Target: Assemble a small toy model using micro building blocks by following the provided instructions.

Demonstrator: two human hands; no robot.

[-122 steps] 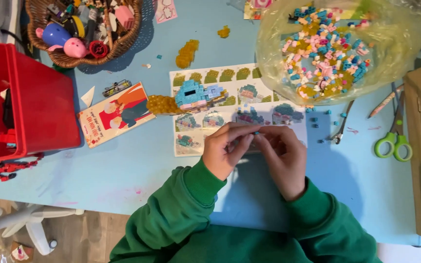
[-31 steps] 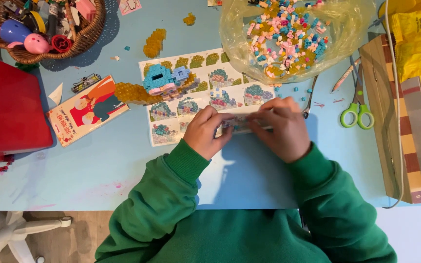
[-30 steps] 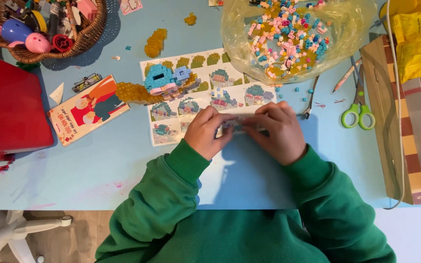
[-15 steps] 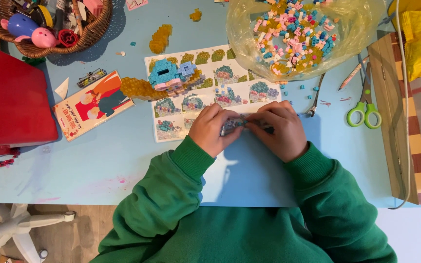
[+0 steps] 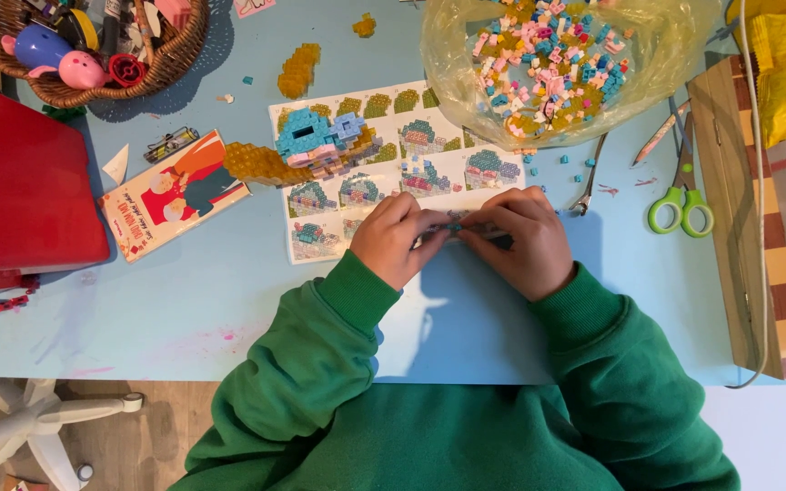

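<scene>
hands (image 5: 452,238) still pinching small brick piece (image 5: 455,227) | position unchanged | view shifted slightly

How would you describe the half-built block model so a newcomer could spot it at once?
Start at the clear plastic bag of loose pastel bricks at the table's far edge. Left of it, on the white instruction sheet, stands the light-blue and pink brick model: the only assembled, raised piece there, beside flat amber brick patches.

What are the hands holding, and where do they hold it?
Both hands, left and right, pinch a tiny block piece between their fingertips, one at each end. It is mostly hidden.
</scene>
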